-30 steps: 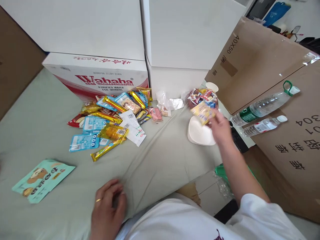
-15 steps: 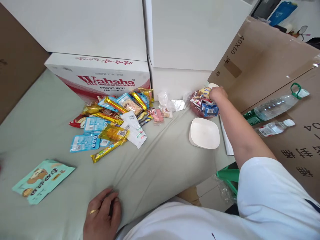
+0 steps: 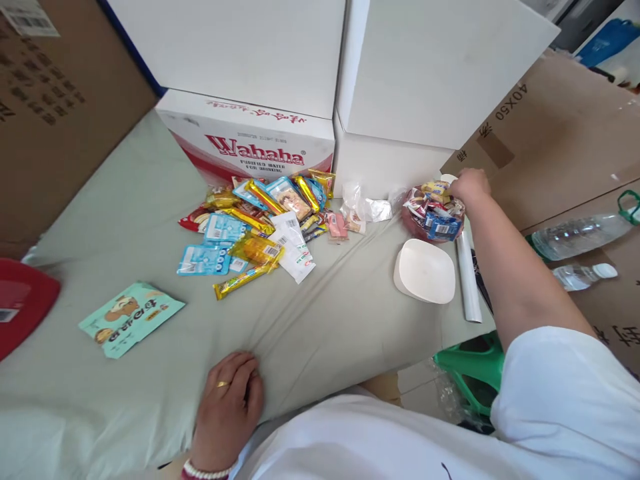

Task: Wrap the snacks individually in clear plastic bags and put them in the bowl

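My left hand (image 3: 231, 393) rests on the green-grey cloth near the front edge, its fingers curled loosely with nothing visible in them. At the back right, my right hand (image 3: 469, 185) is at the right rim of a reddish bowl (image 3: 417, 227) heaped with wrapped snacks (image 3: 436, 193). Its fingers point down and away, and their tips are hidden. Beside that hand a small white rounded thing (image 3: 449, 178) shows in part. In front of the bowl stands a white square dish (image 3: 425, 272). A white tube-like roll (image 3: 468, 280) lies under my right forearm.
A pile of wrapped snacks (image 3: 255, 250) lies before a Wahaha carton (image 3: 260, 143) and white boxes. A mint green pouch (image 3: 131, 319) and a red object (image 3: 23, 303) are at left. Plastic bottles (image 3: 585, 233) stand at right, near a green stool (image 3: 470, 367).
The view has swung left, bringing the red object in. My right hand has shifted from over the snack bowl towards its right rim. My left hand stays on the cloth.
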